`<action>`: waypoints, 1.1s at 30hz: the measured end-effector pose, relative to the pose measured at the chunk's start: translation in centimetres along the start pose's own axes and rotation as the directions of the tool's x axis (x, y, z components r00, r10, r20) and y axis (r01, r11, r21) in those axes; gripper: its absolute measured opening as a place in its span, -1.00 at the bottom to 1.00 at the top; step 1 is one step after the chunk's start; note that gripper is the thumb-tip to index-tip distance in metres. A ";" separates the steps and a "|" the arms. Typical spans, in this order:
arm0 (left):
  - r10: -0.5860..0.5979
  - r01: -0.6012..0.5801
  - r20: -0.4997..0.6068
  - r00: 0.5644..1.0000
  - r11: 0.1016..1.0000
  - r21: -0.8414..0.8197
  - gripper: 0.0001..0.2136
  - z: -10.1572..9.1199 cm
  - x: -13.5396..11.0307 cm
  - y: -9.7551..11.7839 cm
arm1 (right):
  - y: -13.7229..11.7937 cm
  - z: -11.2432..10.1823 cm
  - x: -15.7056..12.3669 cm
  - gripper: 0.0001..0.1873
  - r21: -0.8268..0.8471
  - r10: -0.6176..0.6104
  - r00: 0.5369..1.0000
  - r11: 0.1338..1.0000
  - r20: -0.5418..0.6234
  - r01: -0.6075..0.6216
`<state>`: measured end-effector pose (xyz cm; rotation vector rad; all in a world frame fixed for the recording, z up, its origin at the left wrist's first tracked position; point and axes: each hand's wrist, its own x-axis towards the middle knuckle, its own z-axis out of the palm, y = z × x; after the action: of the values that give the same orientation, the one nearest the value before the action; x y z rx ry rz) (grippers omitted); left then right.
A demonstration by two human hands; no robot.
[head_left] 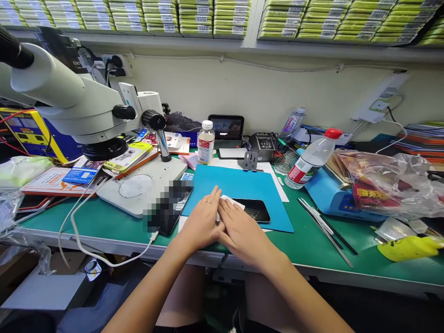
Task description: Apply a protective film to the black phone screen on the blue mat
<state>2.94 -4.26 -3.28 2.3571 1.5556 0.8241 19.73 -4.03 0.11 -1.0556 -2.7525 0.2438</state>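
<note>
My right hand (241, 227) lies with straight, close-together fingers over a white tissue (238, 202), pressing it against a dark smartphone (255, 211). The phone lies flat on a blue mat (239, 178); its left part is hidden under my hands. My left hand (204, 221), with a ring on one finger, is against the right one, thumbs meeting. Its fingers are pressed together and a bit of white shows beside them; what they hold is hidden. Left of it lies a second phone (173, 215), partly blurred out, with a white cable (151, 239) at its lower end.
A microscope (100, 108) on a white base (135, 194) stands left. Behind the mat are a white-capped bottle (206, 143), a small screen (226, 127) and a metal bracket (250, 160). Right are a red-capped bottle (312, 159), thin tools (326, 231) and a yellow bottle (405, 248).
</note>
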 end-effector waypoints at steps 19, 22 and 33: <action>-0.094 0.094 -0.029 0.995 0.996 0.006 -0.17 -0.4 0.7 0.1 | 13.6 -4.5 -2.6 -0.64 -0.114 0.119 0.892 0.976 -0.436 -0.186; -0.090 0.090 0.012 0.996 0.996 -0.028 -0.21 -0.4 0.9 0.0 | 13.9 -3.7 -1.0 -0.60 -0.126 0.098 0.946 0.982 -0.308 -0.143; 0.010 -0.080 -0.208 0.978 0.940 -0.332 -0.27 -1.0 0.7 0.8 | 7.1 -2.2 -1.5 -0.25 0.189 -0.020 0.993 0.981 -0.113 0.041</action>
<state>3.24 -4.08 -1.85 2.1182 1.3018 1.2675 25.91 0.30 0.56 -0.9471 -2.5843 0.4229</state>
